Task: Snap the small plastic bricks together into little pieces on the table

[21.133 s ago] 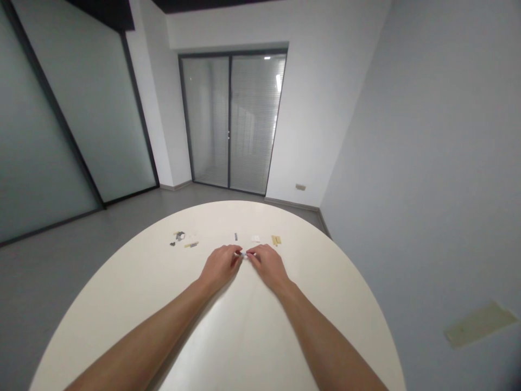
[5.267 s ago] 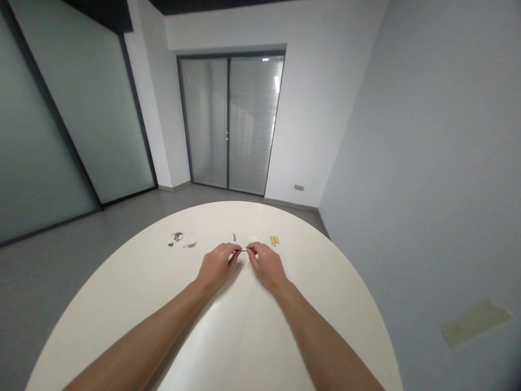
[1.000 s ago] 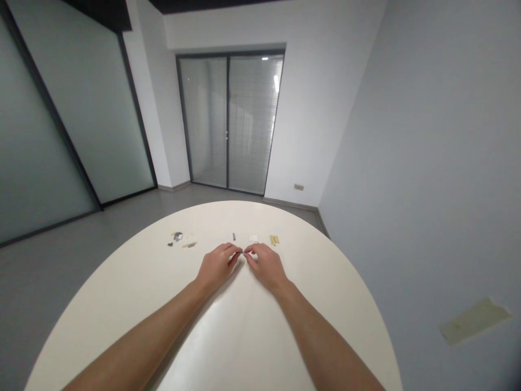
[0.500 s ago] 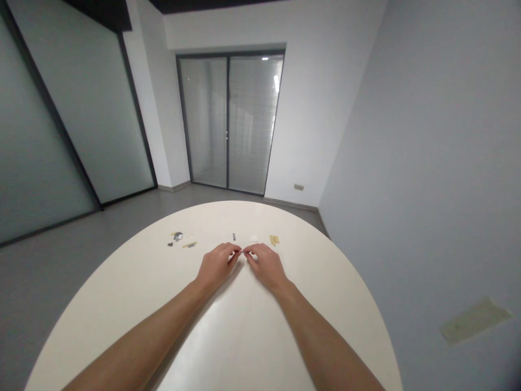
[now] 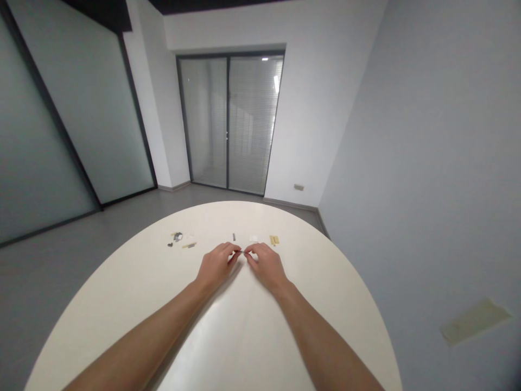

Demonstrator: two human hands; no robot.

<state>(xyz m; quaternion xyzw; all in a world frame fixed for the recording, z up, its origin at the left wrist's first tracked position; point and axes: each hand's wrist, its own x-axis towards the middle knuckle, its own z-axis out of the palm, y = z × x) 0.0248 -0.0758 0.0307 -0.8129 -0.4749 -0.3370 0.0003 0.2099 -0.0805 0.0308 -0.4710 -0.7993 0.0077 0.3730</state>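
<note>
Fingertips of my left hand (image 5: 220,262) and my right hand (image 5: 264,263) nearly meet over the middle of the white round table (image 5: 228,336). Both hands pinch a small thin grey piece (image 5: 243,251); the fingers cover most of it, so its kind does not show. Just beyond them lies a small dark grey strip (image 5: 234,237). To its right are small white pieces (image 5: 254,238) and flat yellow pieces (image 5: 274,239).
On the table's left lie a cluster of small grey and white parts (image 5: 178,237), a dark piece (image 5: 170,245) and a yellow-and-grey strip pair (image 5: 189,245). A grey wall (image 5: 439,163) stands close on the right; glass doors (image 5: 228,125) are behind the table.
My right fingertips have shifted very slightly to the right, and a little more of the grey piece shows between the hands. The parts on the table have stayed put.
</note>
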